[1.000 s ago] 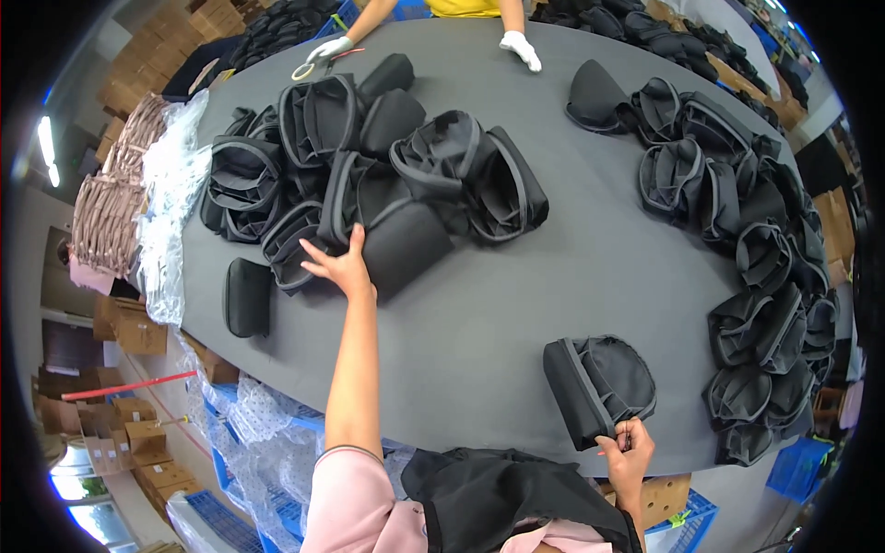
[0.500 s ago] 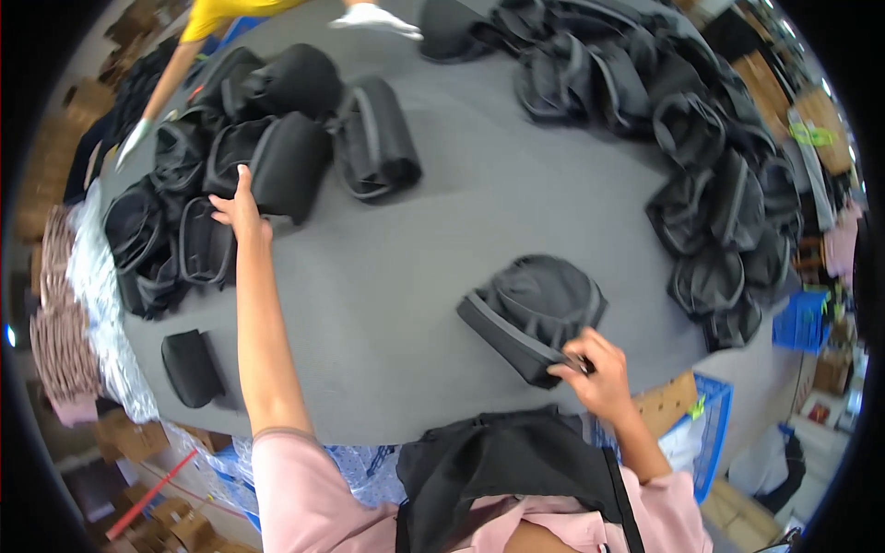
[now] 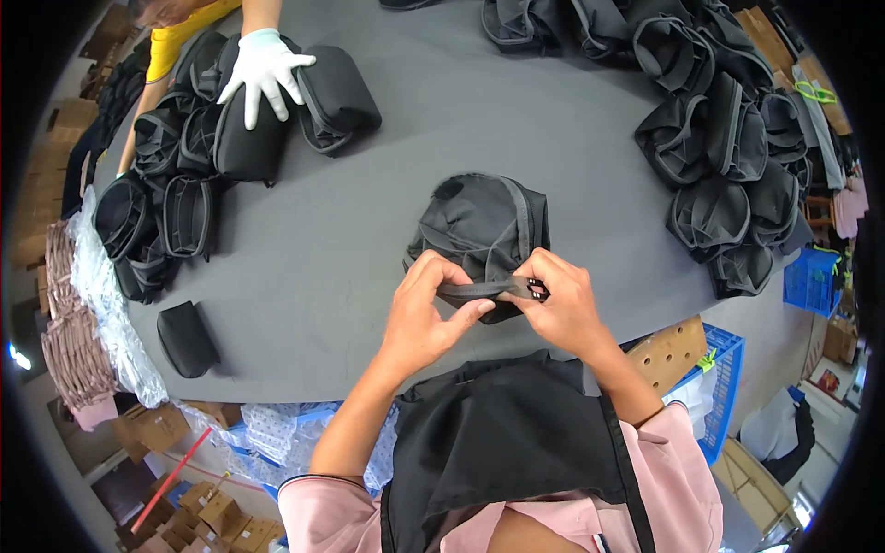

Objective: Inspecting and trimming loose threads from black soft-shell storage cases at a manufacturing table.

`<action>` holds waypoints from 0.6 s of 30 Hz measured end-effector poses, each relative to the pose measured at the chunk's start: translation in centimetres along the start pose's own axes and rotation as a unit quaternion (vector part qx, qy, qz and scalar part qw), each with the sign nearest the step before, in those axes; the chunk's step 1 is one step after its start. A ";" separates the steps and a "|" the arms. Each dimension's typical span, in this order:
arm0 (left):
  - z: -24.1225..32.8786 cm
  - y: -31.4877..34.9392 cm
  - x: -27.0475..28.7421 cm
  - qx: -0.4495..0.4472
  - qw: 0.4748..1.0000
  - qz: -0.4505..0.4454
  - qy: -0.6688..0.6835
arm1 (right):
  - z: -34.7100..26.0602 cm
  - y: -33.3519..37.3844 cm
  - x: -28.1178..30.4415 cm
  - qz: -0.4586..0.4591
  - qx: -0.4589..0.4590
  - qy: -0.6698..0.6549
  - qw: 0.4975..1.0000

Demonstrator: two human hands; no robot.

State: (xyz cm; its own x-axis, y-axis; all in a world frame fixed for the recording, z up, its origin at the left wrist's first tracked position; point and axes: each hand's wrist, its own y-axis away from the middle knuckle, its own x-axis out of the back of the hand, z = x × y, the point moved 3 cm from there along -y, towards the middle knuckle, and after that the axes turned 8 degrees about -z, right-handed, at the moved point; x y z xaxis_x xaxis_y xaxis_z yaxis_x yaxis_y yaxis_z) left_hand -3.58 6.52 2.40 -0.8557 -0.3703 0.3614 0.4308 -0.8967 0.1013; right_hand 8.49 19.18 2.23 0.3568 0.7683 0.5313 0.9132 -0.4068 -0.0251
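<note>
Black pouch [image 3: 475, 217] open in front of me, near the tabletop's [image 3: 369, 249] close edge, zipped rim [image 3: 477, 289] toward my body. Left hand [image 3: 424, 313]: fingers closed, pinching the rim. Right hand [image 3: 560, 302]: fingers closed on the rim's other end, a small dark tool [image 3: 536, 289] tucked in the grip. Bare tabletop left, right and ahead of the pouch — good room for elbows. Left side: pouch cluster [image 3: 189, 217], a gloved hand [image 3: 265, 74] of a co-worker spread over its far end; one lone small pouch [image 3: 187, 339] near the front-left edge. Right side: second cluster [image 3: 733, 157] along the right edge — blue crate [image 3: 726, 392] just outside the near right edge.
</note>
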 end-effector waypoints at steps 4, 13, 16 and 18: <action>-2.0 0.9 -1.6 -0.094 0.977 0.145 -0.124 | 1.0 -0.6 -2.4 0.059 -0.024 -0.023 0.998; -4.0 -2.6 -1.5 -0.227 0.892 0.331 -0.207 | 4.0 -4.3 -5.5 0.180 -0.064 -0.086 0.978; -4.7 -1.8 0.8 -0.225 0.878 0.351 -0.236 | 2.1 -5.5 -6.9 0.146 -0.053 -0.179 0.972; -5.8 -0.9 2.0 -0.231 0.875 0.353 -0.239 | 2.7 -5.1 -7.9 0.056 -0.128 -0.281 0.949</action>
State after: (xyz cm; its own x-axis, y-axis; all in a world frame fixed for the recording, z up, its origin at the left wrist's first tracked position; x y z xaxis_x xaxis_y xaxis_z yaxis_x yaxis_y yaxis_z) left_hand -7.31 5.25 -2.33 -0.1583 -0.8269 0.5397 0.5480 -0.5282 -0.6486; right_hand 1.49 16.49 -4.09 0.5640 0.8258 -0.0002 0.8108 -0.5537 0.1899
